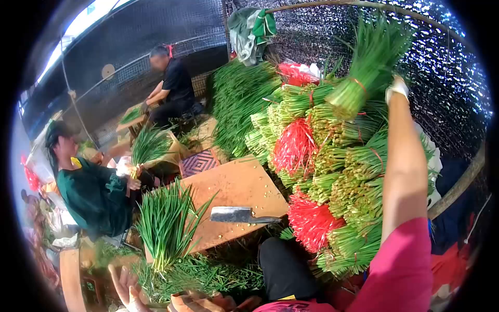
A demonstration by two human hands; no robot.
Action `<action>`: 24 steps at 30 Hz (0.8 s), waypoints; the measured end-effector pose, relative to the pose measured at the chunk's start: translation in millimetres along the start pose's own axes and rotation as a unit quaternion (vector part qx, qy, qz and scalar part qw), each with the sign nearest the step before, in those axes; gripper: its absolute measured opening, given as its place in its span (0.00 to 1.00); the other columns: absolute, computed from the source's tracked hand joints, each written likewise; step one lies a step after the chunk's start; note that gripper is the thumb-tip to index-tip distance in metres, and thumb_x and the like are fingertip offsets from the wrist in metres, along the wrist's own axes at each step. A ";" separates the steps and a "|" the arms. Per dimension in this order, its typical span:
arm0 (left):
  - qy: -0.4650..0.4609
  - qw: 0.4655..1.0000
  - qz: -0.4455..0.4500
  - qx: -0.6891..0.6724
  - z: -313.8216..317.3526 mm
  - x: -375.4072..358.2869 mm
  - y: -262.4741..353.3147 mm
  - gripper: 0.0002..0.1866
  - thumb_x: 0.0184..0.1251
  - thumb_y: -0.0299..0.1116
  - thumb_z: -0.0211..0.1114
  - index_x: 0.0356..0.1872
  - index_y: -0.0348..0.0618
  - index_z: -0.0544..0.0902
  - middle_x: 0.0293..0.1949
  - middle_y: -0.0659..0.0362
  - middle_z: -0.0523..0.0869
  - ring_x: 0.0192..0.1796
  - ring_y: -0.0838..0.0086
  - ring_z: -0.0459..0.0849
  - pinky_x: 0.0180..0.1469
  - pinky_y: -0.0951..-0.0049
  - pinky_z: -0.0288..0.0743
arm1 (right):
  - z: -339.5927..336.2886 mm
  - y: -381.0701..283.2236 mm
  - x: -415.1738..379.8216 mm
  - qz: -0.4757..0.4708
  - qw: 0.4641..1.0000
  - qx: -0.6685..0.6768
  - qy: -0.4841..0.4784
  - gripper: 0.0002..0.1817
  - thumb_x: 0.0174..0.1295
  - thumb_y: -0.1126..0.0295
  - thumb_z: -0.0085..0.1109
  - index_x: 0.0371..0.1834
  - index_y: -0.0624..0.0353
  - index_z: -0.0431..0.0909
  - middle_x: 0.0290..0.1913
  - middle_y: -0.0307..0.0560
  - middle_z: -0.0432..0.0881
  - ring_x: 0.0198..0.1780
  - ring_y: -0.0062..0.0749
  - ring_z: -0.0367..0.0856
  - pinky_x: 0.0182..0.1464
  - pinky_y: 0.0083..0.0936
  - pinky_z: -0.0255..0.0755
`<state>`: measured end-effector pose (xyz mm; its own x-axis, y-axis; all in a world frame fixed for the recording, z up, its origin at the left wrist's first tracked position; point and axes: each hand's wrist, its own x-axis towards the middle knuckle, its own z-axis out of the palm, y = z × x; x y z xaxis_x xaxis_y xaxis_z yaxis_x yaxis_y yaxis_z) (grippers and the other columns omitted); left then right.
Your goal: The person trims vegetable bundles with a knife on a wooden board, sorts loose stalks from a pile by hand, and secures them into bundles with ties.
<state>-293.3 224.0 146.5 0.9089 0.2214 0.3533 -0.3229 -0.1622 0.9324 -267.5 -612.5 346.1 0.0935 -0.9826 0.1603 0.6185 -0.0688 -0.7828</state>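
Observation:
My right hand, with white wrapping on it, is raised at the upper right. It grips a bunch of garlic chives tied with a red band, held above a tall stack of tied chive bunches; the fingers are partly hidden behind the leaves. Low at the left, my left hand has its fingers spread and holds nothing. Near it, loose chives lie over the edge of a wooden board. A cleaver rests flat on that board, its dark handle toward me.
Red plastic strips hang in bundles on the stack. A heap of long chives stands behind. At left a person in green holds chives; another person in black sits farther back. Cut leaves cover the ground.

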 end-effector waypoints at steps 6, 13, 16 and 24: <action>0.021 1.000 -0.020 -0.009 3.8 4.0 -21.5 0.37 0.63 0.40 0.57 0.71 0.42 0.55 0.65 0.42 0.66 0.64 0.53 0.69 0.63 0.57 0.63 | -109.4 20.7 62.4 -0.335 0.860 -0.371 0.099 0.23 0.67 0.58 0.48 0.60 0.60 0.69 0.44 0.50 0.79 0.40 0.27 0.76 0.41 0.25 0.70; 0.046 0.999 0.001 0.001 -13.7 -1.4 -45.0 0.44 0.57 0.55 0.64 0.71 0.46 0.58 0.59 0.55 0.74 0.47 0.77 0.75 0.47 0.78 0.66 | -103.2 15.8 -36.5 0.014 0.850 -0.492 -0.190 0.31 0.58 0.46 0.55 0.61 0.52 0.73 0.59 0.47 0.73 0.61 0.37 0.67 0.62 0.41 0.56; 0.103 0.990 -0.084 0.053 -22.1 -10.9 -15.0 0.37 0.60 0.50 0.61 0.69 0.47 0.63 0.57 0.57 0.77 0.46 0.81 0.74 0.48 0.78 0.67 | -81.8 -4.6 -89.0 0.012 0.728 -0.627 -0.277 0.32 0.60 0.47 0.52 0.65 0.51 0.69 0.69 0.47 0.65 0.71 0.38 0.57 0.69 0.43 0.50; 0.258 0.965 -0.025 0.033 -146.4 -75.6 -44.8 0.37 0.60 0.48 0.64 0.68 0.44 0.64 0.55 0.55 0.79 0.47 0.75 0.82 0.45 0.79 0.73 | 49.1 -14.3 -282.0 -0.235 0.600 -0.524 -0.557 0.25 0.61 0.61 0.53 0.61 0.58 0.72 0.61 0.49 0.71 0.63 0.39 0.66 0.68 0.38 0.54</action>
<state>-386.1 355.3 89.1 0.6652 0.6774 0.3140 -0.2482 -0.1960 0.9487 -264.4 -326.0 341.6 0.9255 -0.1268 0.3569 0.0062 -0.9371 -0.3490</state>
